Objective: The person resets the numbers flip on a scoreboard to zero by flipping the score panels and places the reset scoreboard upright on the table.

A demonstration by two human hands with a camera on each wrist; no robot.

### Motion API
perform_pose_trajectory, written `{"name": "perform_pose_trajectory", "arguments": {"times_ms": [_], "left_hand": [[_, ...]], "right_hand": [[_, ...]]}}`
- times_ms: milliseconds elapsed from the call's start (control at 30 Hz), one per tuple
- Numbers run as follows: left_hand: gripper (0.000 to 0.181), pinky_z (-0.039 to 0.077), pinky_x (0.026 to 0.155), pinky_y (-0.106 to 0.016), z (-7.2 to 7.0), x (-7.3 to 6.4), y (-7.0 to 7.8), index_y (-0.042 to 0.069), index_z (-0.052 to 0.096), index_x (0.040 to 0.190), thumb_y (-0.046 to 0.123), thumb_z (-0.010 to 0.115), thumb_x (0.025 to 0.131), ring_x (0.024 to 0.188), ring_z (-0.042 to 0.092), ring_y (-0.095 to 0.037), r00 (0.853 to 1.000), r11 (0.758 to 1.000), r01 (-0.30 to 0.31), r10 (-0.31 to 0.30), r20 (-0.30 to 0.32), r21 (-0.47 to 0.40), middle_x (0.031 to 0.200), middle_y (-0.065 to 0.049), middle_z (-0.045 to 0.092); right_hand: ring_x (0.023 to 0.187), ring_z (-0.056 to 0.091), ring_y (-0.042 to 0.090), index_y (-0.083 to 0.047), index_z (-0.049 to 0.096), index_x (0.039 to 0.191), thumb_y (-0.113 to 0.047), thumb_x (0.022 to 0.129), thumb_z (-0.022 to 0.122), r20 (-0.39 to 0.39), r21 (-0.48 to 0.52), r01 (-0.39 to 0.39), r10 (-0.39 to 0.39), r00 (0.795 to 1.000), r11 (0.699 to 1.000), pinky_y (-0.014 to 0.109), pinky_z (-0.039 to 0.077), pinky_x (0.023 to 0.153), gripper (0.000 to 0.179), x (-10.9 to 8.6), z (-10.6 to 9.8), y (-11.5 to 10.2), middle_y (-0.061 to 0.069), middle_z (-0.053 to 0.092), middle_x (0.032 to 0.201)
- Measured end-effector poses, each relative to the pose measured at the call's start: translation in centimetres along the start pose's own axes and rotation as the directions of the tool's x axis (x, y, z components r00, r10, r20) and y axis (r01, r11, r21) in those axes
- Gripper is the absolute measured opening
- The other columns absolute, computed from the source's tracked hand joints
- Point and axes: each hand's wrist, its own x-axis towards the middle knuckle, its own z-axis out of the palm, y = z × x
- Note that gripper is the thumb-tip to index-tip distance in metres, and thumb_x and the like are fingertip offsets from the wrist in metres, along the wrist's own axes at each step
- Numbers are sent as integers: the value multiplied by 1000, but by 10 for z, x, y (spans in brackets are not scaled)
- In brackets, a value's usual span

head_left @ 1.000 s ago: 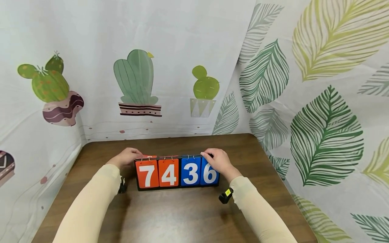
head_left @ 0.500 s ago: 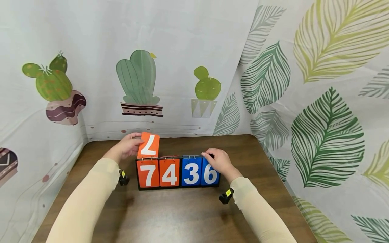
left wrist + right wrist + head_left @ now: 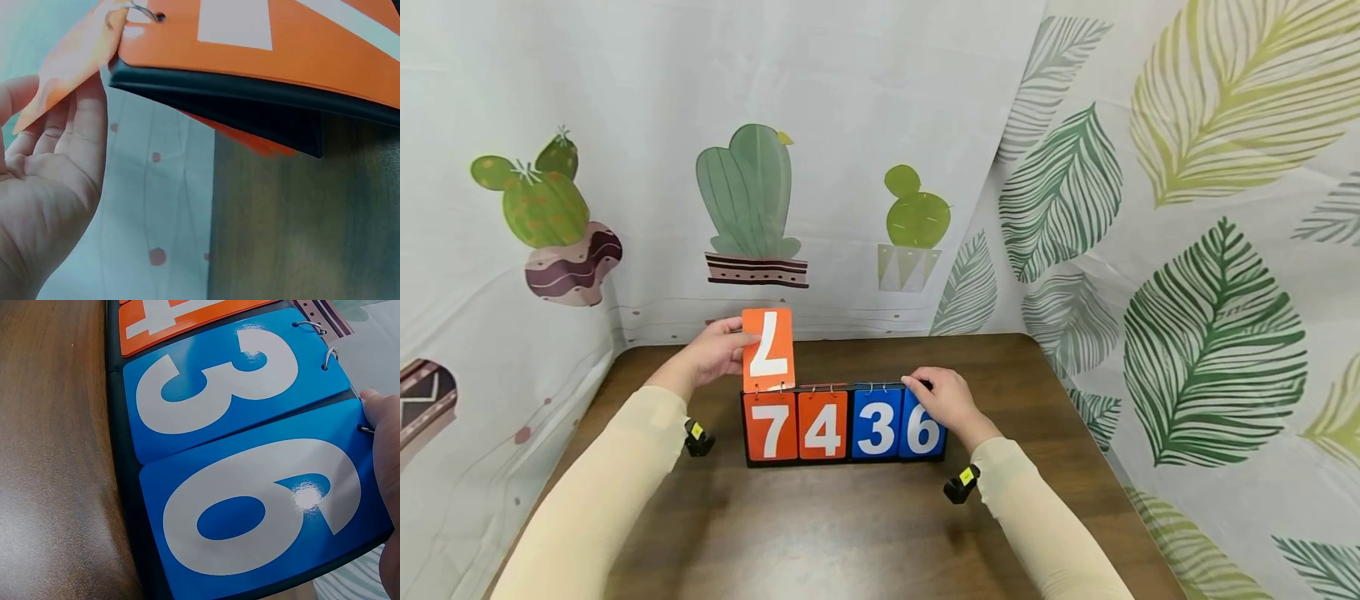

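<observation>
A tabletop flip scoreboard [image 3: 849, 425] stands on the wooden table, showing 7 and 4 on orange cards and 3 and 6 on blue ones. My left hand [image 3: 709, 352] pinches an orange number card [image 3: 767, 350] by its left edge. That card is raised above the leftmost rings, with an upside-down 7 facing me. In the left wrist view the thumb is on one side of the card and the fingers [image 3: 87, 134] are behind it. My right hand [image 3: 949, 400] grips the scoreboard's top right corner, covering part of the blue 6 card [image 3: 250, 506].
The brown table [image 3: 850, 533] has rounded far corners. Behind it hangs a white curtain with printed cacti [image 3: 748, 192], and leaf-print cloth [image 3: 1213, 342] is on the right. A black wrist camera [image 3: 698, 437] sits at the left wrist, another [image 3: 961, 485] at the right.
My left hand has lifted the orange card from behind the scoreboard's left end up to nearly upright. The right hand keeps its grip on the corner. The view has shifted slightly.
</observation>
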Motion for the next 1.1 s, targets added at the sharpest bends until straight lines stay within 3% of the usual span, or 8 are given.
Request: {"name": "perform_pose_trajectory", "arguments": {"times_ms": [300, 533, 667, 800, 933, 1033, 1100], "left_hand": [[48, 63, 82, -42, 13, -15, 14, 1, 41, 146, 23, 56, 107, 93, 74, -17, 997, 987, -77, 76, 12, 143, 106, 3, 72], [44, 62, 85, -41, 25, -34, 29, -2, 53, 136, 28, 61, 105, 96, 71, -16, 990, 941, -134, 140, 1, 310, 112, -1, 71], [35, 61, 84, -40, 31, -43, 35, -1, 65, 123, 28, 61, 104, 93, 71, -17, 983, 884, -179, 182, 34, 432, 107, -8, 74], [27, 55, 76, -34, 38, -50, 37, 4, 72, 104, 29, 62, 103, 82, 63, -15, 968, 797, -237, 239, 71, 556, 86, -6, 67], [34, 43, 61, -31, 44, -56, 32, 6, 62, 80, 31, 65, 102, 61, 43, -13, 951, 722, -297, 285, 122, 625, 65, 2, 41], [42, 37, 55, -30, 48, -61, 28, 9, 51, 71, 32, 65, 102, 54, 33, -10, 940, 689, -328, 304, 153, 646, 60, 4, 32], [36, 41, 58, -29, 51, -66, 25, 10, 57, 74, 30, 65, 102, 56, 40, -9, 934, 669, -343, 320, 161, 659, 62, 3, 44]], "right_hand": [[77, 61, 12, -25, 76, 95, -44, 102, 61, 15, 2, -24, 24, 1000, 1000, 39, 56, 80, 25, -1, 1, -1, -9, 72, 87], [78, 61, 13, -24, 76, 95, -44, 102, 61, 20, 13, -35, 35, 999, 999, 40, 55, 81, 25, -2, 0, -4, -8, 72, 87], [77, 61, 13, -24, 76, 94, -43, 102, 61, 13, 19, -29, 28, 1000, 999, 39, 55, 80, 25, -2, -1, -4, -8, 71, 85], [77, 60, 13, -25, 75, 92, -44, 102, 61, 8, 6, -28, 28, 1000, 1000, 39, 55, 79, 25, -2, -1, -3, -9, 70, 84], [78, 61, 14, -25, 75, 93, -44, 102, 61, 11, 5, -29, 29, 1000, 1000, 40, 56, 81, 26, -1, -2, -3, -9, 71, 85], [79, 62, 14, -25, 75, 93, -44, 103, 60, 14, 6, -34, 34, 999, 999, 41, 57, 82, 26, -1, -2, -4, -8, 72, 87], [80, 62, 15, -24, 75, 94, -45, 103, 60, 16, 4, -38, 38, 999, 999, 41, 57, 83, 27, 0, -3, -5, -7, 72, 88]]}}
